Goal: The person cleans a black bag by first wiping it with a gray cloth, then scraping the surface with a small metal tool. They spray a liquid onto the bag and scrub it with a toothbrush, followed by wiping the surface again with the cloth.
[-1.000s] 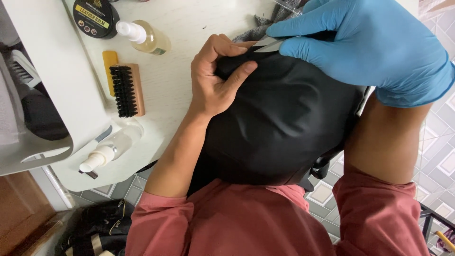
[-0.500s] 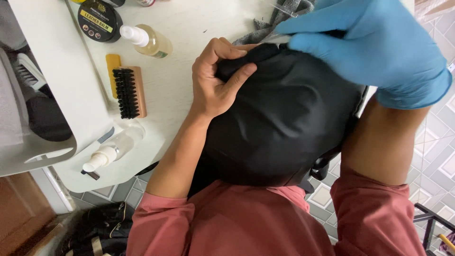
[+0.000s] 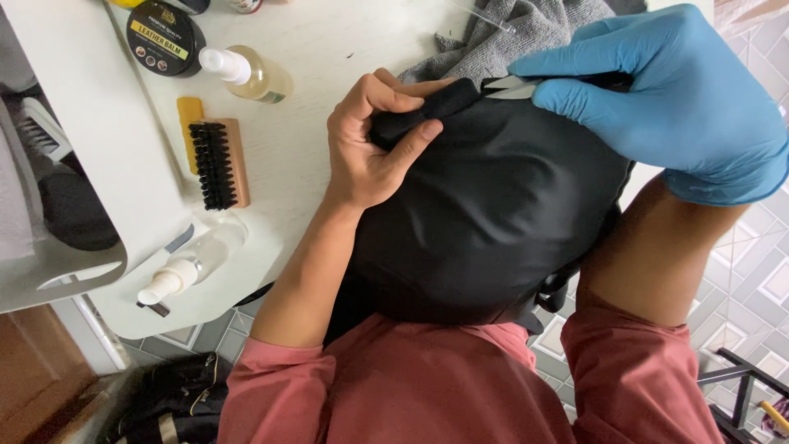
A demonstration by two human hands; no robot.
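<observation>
Your bare left hand [image 3: 370,140] is pinching a fold of the black bag [image 3: 493,214] at the tabletop's [image 3: 329,49] near edge, grip closed on it. Your gloved right hand [image 3: 666,99] is pressing its far rim, fingers curled over a pale tab [image 3: 509,89], just right of the pinch.

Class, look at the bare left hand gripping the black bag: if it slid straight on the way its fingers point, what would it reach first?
Most likely the gloved right hand. The left hand pinches a fold of the black bag, its fingers pointing across the bag's top edge towards the glove; depth is uncertain.
</observation>
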